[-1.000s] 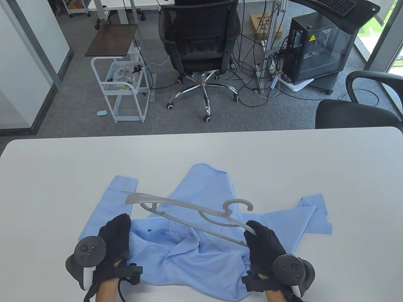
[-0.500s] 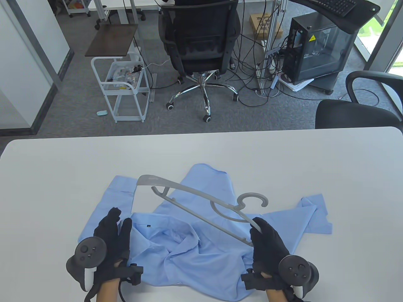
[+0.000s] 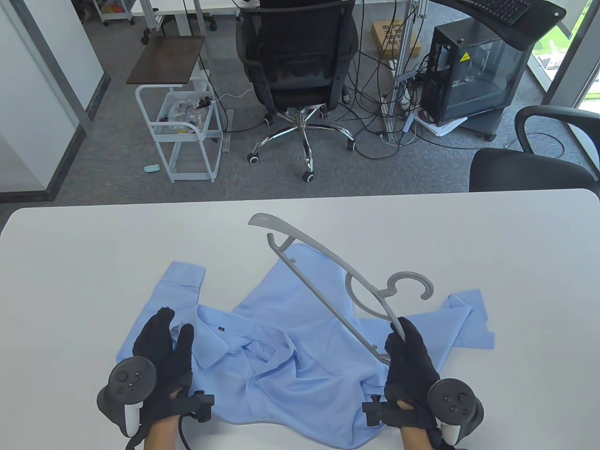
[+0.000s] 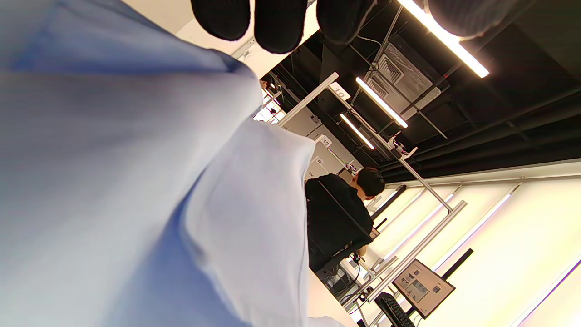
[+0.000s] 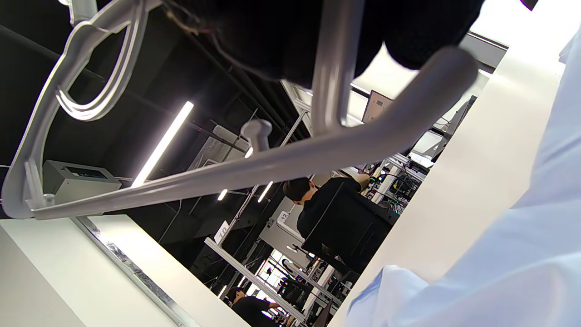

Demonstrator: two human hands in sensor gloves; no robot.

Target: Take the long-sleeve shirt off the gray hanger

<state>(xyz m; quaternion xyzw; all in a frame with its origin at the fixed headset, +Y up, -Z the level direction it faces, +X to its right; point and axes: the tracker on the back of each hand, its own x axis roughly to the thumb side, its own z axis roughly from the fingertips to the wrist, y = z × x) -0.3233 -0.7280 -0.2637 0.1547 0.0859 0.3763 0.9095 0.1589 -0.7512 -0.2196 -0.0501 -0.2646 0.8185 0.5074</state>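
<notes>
While your right hand grips 1 end of the stiff, light gray hanger above the table, it seems free. Your left hand rests flat, fingers apart, on the soft shirt lying there; take cloth near the collar, not the sleeves.

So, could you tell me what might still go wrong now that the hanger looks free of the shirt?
1. The right hand grips the gray hanger only at one end, with the rest raised out over the table; it may twist or slip.
2. The hanger's lower bar passes close above the long-sleeve shirt, so lowering it could snag the cloth again.
3. The left hand rests on just one side of the shirt, so a snag could drag the rest.
</notes>
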